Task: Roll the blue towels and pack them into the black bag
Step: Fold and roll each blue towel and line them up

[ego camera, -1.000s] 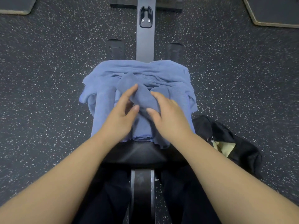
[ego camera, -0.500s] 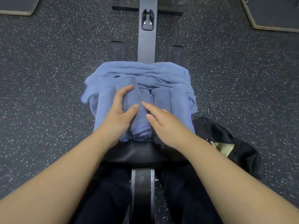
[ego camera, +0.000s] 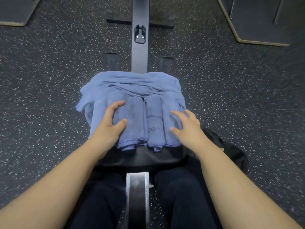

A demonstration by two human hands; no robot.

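A heap of blue towels (ego camera: 132,86) lies on the black padded seat (ego camera: 140,158) in front of me. Its near part is folded into long lengthwise strips (ego camera: 154,123), one with faint lettering. My left hand (ego camera: 109,128) rests flat on the left strips, fingers spread and nearly straight. My right hand (ego camera: 188,128) rests on the right edge of the strips, fingers loosely extended. The black bag (ego camera: 231,151) sits on the floor to the right of the seat, mostly hidden behind my right forearm.
A dark metal rail (ego camera: 140,47) runs away from the seat, with two black footrests (ego camera: 112,63) beside it. Speckled dark rubber floor (ego camera: 49,96) lies on both sides. Dark mats (ego camera: 264,19) fill the far corners. My legs straddle the near rail (ego camera: 137,195).
Both hands have moved apart from the middle of the towel, the left to the left strips and the right to the right edge. The fold they held now lies flat.
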